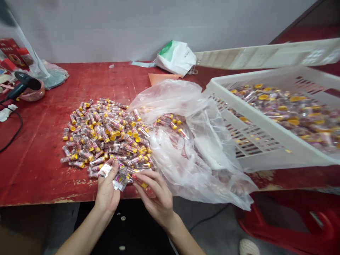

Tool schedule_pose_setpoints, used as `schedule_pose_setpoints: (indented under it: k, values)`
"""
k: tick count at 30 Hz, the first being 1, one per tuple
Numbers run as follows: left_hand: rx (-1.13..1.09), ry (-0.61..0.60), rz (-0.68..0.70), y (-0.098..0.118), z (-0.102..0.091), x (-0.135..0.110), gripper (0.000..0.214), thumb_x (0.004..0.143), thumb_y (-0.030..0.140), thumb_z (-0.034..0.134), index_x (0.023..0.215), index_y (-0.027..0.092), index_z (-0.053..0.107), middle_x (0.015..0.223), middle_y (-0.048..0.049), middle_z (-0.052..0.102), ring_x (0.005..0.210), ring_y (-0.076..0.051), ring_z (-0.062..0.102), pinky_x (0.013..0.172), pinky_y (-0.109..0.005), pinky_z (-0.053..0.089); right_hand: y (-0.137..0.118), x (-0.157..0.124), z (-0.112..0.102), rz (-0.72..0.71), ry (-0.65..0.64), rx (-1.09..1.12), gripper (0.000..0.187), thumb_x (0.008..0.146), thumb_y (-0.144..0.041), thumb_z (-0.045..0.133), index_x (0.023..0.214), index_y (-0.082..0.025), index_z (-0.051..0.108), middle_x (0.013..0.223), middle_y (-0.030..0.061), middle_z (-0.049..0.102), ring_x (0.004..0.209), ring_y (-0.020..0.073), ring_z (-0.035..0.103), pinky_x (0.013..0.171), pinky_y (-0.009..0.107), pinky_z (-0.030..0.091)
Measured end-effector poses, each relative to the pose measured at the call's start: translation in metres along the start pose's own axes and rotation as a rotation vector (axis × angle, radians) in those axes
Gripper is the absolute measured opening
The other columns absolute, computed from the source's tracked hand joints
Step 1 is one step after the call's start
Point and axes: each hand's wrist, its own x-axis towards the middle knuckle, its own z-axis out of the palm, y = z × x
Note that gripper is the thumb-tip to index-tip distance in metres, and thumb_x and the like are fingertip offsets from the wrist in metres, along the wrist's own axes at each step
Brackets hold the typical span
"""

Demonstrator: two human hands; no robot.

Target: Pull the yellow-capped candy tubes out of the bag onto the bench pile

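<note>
At the table's front edge, my left hand (108,193) pinches a few small printed labels or wrappers (120,180), white and purple-grey, between thumb and fingers. Just right of it, the fingers of my right hand (158,194) close on a small clear tube (142,183) with a yellow cap. A bit of red shows at its fingertips; what that is I cannot make out. Beyond both hands lies a heap of similar tubes (106,127) with yellow caps and pink-purple contents. A crumpled clear plastic bag (180,159) adjoins the heap, with several tubes in its mouth.
On the right stands a white slotted crate (252,106) holding many larger-looking yellow-capped tubes. A white-green bag (176,58) lies at the back of the red table (37,141). Far left are a lamp base (54,78) and a black hair dryer (23,85). A red stool (292,223) stands below right.
</note>
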Motion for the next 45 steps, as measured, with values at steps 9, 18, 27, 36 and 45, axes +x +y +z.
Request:
schedule_pose_setpoints:
  k: [9,18,27,36,45]
  values:
    - [0.042,0.012,0.068,-0.002,-0.001,-0.006,0.049,0.059,0.012,0.088,0.101,0.022,0.066,0.085,0.002,0.072,0.074,-0.013,0.069,0.07,-0.025,0.057,-0.007,-0.003,-0.009,-0.124,-0.066,0.002,0.058,0.081,0.003,0.067,0.133,-0.024,0.063,0.108,0.0101,0.069,0.098,0.0208,0.068,0.081,0.034,0.059]
    - [0.058,-0.011,0.049,-0.001,-0.003,-0.011,0.045,0.064,0.017,0.086,0.104,0.021,0.066,0.096,-0.0026,0.074,0.088,-0.017,0.07,0.08,-0.03,0.056,-0.007,-0.001,-0.006,-0.057,0.042,-0.046,0.062,0.08,0.004,0.068,0.133,-0.027,0.062,0.109,0.0099,0.071,0.098,0.0213,0.069,0.084,0.035,0.059]
    - [0.142,-0.086,0.07,-0.003,-0.005,-0.017,0.055,0.063,0.022,0.088,0.112,0.022,0.064,0.095,-0.0012,0.073,0.089,-0.018,0.071,0.085,-0.033,0.055,-0.011,0.0,-0.009,0.354,0.048,0.298,0.035,0.085,-0.008,0.068,0.112,-0.029,0.074,0.102,0.0055,0.072,0.091,0.0178,0.07,0.078,0.029,0.06]
    - [0.099,0.021,-0.013,0.006,-0.006,-0.008,0.038,0.066,0.016,0.085,0.1,0.02,0.067,0.101,-0.0027,0.074,0.082,-0.018,0.073,0.074,-0.031,0.061,-0.008,-0.006,-0.01,0.395,0.207,0.295,0.029,0.084,-0.011,0.07,0.108,-0.027,0.075,0.101,0.007,0.072,0.094,0.0196,0.069,0.08,0.032,0.059]
    - [0.172,-0.081,0.012,0.002,-0.008,-0.014,0.052,0.062,0.022,0.088,0.109,0.021,0.067,0.099,-0.0036,0.075,0.091,-0.021,0.072,0.085,-0.036,0.058,-0.013,0.001,-0.009,0.109,0.061,0.092,0.052,0.08,0.002,0.069,0.122,-0.028,0.07,0.106,0.0077,0.072,0.094,0.0197,0.07,0.081,0.032,0.06]
